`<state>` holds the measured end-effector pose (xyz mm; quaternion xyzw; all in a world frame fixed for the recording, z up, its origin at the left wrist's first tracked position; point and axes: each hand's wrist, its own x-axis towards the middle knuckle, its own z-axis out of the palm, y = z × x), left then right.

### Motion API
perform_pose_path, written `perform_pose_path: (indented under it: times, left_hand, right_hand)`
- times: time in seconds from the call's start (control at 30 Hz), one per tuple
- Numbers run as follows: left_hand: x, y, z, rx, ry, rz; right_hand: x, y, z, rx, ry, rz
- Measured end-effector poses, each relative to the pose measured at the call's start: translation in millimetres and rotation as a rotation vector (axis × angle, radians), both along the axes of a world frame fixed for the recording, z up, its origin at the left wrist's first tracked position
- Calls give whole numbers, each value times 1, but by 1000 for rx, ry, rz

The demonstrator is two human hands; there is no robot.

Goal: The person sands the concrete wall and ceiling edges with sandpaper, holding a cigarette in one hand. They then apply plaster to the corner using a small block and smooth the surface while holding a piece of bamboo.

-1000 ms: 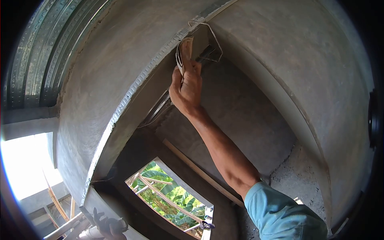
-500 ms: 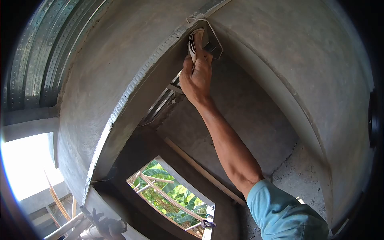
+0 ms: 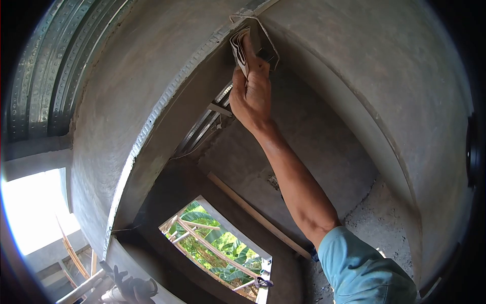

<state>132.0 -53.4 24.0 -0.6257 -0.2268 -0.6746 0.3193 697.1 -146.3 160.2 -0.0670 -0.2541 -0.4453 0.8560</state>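
Observation:
My right hand is raised high, its fingers closed around a folded piece of paper with several pale-edged layers. That paper is against or very close to the underside of the plastered beam, near its upper end; whether it touches is hard to tell. Just right of my fingers, a thin bent metal rod hooks around the corner. No left hand of mine can be made out.
A rough pale edge runs along the beam. Plastered walls curve on the right. Below are a window opening with sticks across it and a wooden board. A dark glove-like thing rests by poles at lower left.
My right hand and the folded paper have shifted slightly up and left along the beam. The view has moved a little too. The grip looks the same.

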Motion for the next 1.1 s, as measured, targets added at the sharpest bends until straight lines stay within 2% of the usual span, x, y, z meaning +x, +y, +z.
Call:
perform_pose_path:
  times: [0.07,0.17,0.23,0.27,0.33,0.37,0.43,0.47,0.5,0.57,0.7,0.8,0.83,0.9,1.03,1.1]
  left_hand:
    - [3,-1,1,99,50,67]
    - [23,-18,-1,10,-28,13]
    - [42,-29,-4,-83,-132,-41]
    - [35,-20,0,-84,-129,-49]
    - [45,-22,12,179,-56,-10]
    - [45,-34,4,291,202,98]
    - [41,-28,9,338,207,92]
    - [39,-26,10,388,219,93]
    - [39,-25,6,387,215,99]
    - [40,-22,-4,-14,-142,-67]
    - [3,10,-2,117,-55,24]
    - [-7,17,0,177,-9,71]
    - [-8,16,1,183,-9,71]
    - [-4,17,-2,148,-69,9]
    - [-1,12,-2,152,-64,9]
    - [-6,16,-3,108,-35,32]
  right_hand:
    - [-8,4,5,23,-5,43]
    - [-5,7,-15,-54,-100,24]
    - [3,0,-42,-310,-390,-57]
    - [5,-5,-54,-312,-386,-65]
    - [5,-13,-70,-309,-306,83]
    - [6,-14,-68,-314,-306,78]
    - [8,-14,-52,-128,-191,119]
    - [7,-12,-41,-128,-198,120]
    - [3,-9,-27,-62,-136,59]
    - [-7,-4,-5,-31,-55,-6]
    - [-78,40,13,67,-78,23]
    - [-110,68,-22,-118,-374,-41]
    - [-110,70,-34,-113,-374,-42]
    - [-96,61,-58,-168,-460,80]
    - [-37,17,-45,4,-95,123]
    - [-22,-1,-19,46,-91,146]
